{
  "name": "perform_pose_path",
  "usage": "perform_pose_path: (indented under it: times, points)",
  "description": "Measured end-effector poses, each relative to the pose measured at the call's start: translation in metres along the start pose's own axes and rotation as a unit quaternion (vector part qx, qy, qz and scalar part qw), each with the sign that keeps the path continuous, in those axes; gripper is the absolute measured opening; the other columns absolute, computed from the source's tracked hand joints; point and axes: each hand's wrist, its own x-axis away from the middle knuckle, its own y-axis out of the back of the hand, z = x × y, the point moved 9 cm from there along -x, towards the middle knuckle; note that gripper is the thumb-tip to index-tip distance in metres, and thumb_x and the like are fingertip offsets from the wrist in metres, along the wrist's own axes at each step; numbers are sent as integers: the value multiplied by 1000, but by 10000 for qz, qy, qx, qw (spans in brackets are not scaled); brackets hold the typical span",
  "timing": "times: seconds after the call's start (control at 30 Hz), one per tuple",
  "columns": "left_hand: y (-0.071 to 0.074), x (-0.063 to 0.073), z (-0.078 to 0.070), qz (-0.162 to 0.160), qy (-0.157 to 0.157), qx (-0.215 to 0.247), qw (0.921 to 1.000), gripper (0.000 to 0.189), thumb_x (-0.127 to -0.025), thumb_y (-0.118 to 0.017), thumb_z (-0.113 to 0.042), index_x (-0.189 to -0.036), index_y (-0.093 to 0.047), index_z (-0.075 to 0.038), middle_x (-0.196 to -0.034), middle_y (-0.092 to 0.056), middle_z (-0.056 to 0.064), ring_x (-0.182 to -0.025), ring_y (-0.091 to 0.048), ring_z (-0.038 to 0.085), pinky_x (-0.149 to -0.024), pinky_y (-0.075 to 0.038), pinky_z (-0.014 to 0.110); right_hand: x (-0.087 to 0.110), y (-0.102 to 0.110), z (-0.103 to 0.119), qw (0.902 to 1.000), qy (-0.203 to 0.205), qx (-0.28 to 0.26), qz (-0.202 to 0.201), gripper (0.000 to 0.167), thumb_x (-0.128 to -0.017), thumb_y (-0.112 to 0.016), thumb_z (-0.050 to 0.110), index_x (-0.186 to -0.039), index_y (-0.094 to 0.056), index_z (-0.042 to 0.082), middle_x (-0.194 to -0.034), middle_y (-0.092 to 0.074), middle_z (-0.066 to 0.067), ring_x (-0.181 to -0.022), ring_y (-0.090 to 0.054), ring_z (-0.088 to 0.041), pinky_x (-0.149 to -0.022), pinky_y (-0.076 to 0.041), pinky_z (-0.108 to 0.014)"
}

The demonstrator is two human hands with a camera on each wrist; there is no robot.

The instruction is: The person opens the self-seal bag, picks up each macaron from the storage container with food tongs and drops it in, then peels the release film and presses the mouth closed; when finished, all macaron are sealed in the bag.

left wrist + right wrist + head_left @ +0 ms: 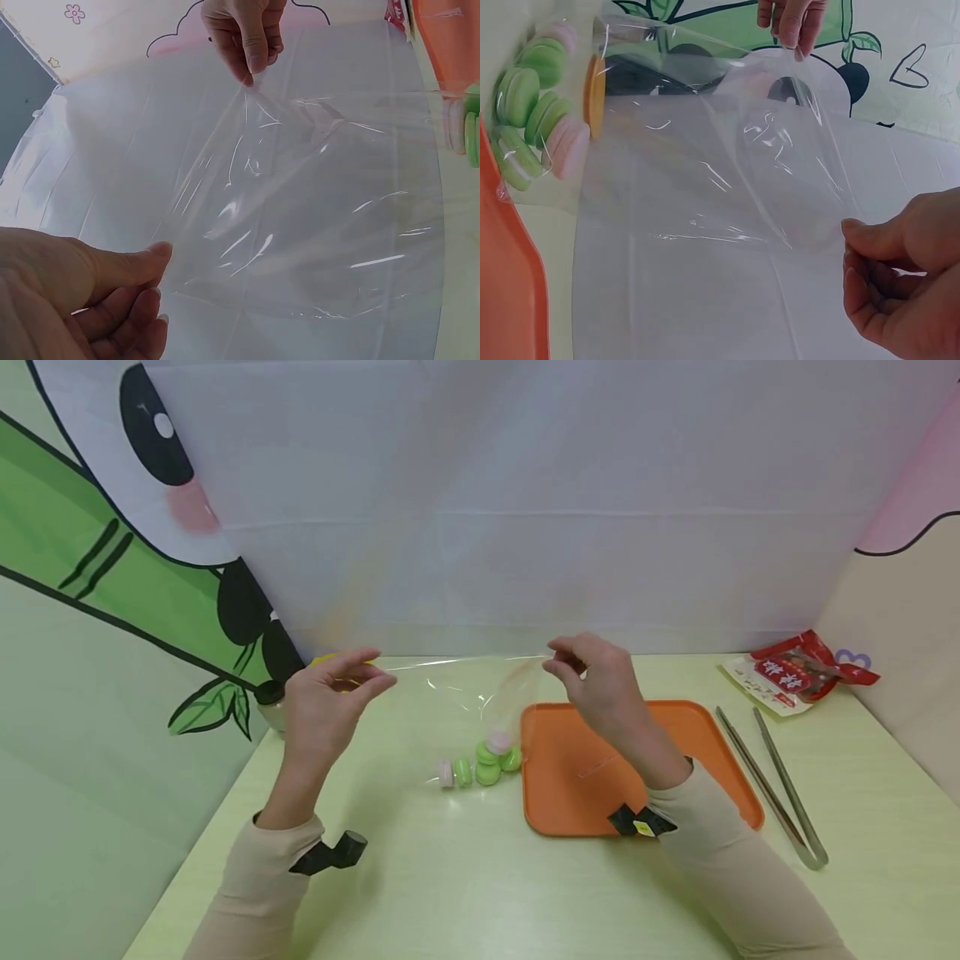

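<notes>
A clear plastic bag (465, 697) is stretched upright between the two hands, with its top edge pulled nearly straight. My left hand (326, 710) pinches one upper corner between thumb and forefinger. At the opposite corner, my right hand (603, 689) pinches the film the same way. Several green and pink macarons (540, 112) lie in the bottom of the bag. In the head view, the green macarons (487, 772) sit low, by the left edge of an orange tray (577, 793). The left wrist view shows the film (300, 195) spread wide and glossy.
Metal tongs (798, 827) lie on the table right of the tray. Behind them is a red and white snack packet (798, 677). A small dark-topped container (272, 695) stands partly hidden behind the left hand. A printed cloth (525, 527) hangs along the table's back edge.
</notes>
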Motion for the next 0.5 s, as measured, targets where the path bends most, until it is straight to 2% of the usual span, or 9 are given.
perform_pose_path:
  times: [0.13,0.37,0.5]
  points:
    - [0,2,-5,-97,-197,-26,9998,25,-78,-87,-10,-102,-80,-7,-84,-74,8,-71,-64,1,-63,-49,14,1,-3,0,10000,-42,32,72,21,-87,-75,-2,-106,-72,-8,-86,-65,-15,-72,-64,-25,-63,-56,-35]
    - [5,6,-20,-344,-649,114,9972,20,-77,-87,-5,-96,-81,-4,-83,-75,9,-70,-65,0,-66,-51,15,1,2,3,9997,108,69,-210,17,-86,-75,-3,-102,-74,-6,-86,-65,-14,-70,-65,-23,-61,-55,-33]
    - [6,9,-25,-444,-752,-83,9961,22,-76,-87,-3,-97,-80,-4,-83,-75,9,-71,-64,0,-65,-48,14,1,2,7,9996,203,52,-166,17,-85,-76,-4,-102,-74,-7,-84,-65,-14,-69,-64,-22,-60,-54,-31]
